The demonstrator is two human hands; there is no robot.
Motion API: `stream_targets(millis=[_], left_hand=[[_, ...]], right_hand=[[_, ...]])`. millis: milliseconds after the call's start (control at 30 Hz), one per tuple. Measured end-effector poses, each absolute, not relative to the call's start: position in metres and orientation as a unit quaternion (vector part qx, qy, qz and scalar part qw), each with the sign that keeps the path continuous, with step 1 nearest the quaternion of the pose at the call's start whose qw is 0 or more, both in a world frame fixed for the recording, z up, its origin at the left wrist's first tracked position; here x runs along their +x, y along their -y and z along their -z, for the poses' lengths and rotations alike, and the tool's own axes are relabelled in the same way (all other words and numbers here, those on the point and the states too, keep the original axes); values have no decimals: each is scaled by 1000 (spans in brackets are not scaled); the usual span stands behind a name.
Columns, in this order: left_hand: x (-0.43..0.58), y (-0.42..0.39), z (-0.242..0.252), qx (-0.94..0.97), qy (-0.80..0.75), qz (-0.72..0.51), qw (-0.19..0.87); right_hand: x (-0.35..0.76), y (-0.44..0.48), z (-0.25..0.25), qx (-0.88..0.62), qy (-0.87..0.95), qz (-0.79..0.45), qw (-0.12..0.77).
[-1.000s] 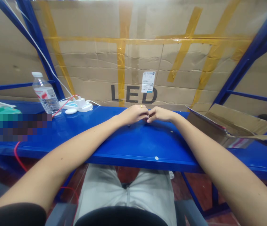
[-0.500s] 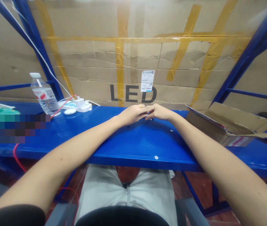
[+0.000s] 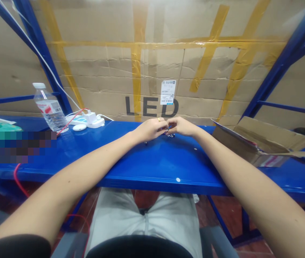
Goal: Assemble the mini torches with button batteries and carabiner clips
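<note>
Above the blue table (image 3: 158,165), my hands meet fingertip to fingertip. My left hand (image 3: 149,129), with a gold ring, has its fingers curled and pinched towards the right. Facing it, my right hand (image 3: 182,127) is bent down with its fingers closed in. A tiny shiny bit shows between the fingertips, too small to name. Just under my right fingers is a small dark item with pale metal loops (image 3: 171,135), partly hidden by them. Another small dark piece (image 3: 146,143) lies on the table below my left hand.
An open cardboard box (image 3: 260,143) stands on the right. At the left are a water bottle (image 3: 50,111), a white power strip (image 3: 95,122) with cables, a round white object (image 3: 79,127) and a green packet (image 3: 1,128). A large carton (image 3: 109,79) backs the table.
My hands stay together, with the fingers shifting slightly. More of the looped item beneath my right fingers and of the small piece below my left hand now shows.
</note>
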State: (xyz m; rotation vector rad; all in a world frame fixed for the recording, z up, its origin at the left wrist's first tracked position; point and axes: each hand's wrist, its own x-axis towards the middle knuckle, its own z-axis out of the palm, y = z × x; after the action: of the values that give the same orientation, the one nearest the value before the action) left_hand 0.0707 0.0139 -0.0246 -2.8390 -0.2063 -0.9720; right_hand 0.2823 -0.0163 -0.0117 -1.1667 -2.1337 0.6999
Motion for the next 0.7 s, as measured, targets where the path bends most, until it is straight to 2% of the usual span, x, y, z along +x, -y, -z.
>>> stream_targets(millis=[200, 300, 500, 700], left_hand=[[71, -8, 22, -940, 82, 320, 81], [66, -10, 15, -941, 143, 300, 62], [49, -28, 9, -960, 259, 106, -12], [45, -25, 6, -944, 317, 6, -91]], right_hand=[[281, 17, 11, -444, 797, -259, 317], [281, 19, 10, -442, 783, -294, 324], [280, 27, 14, -405, 740, -479, 243], [277, 21, 19, -432, 794, -380, 195]])
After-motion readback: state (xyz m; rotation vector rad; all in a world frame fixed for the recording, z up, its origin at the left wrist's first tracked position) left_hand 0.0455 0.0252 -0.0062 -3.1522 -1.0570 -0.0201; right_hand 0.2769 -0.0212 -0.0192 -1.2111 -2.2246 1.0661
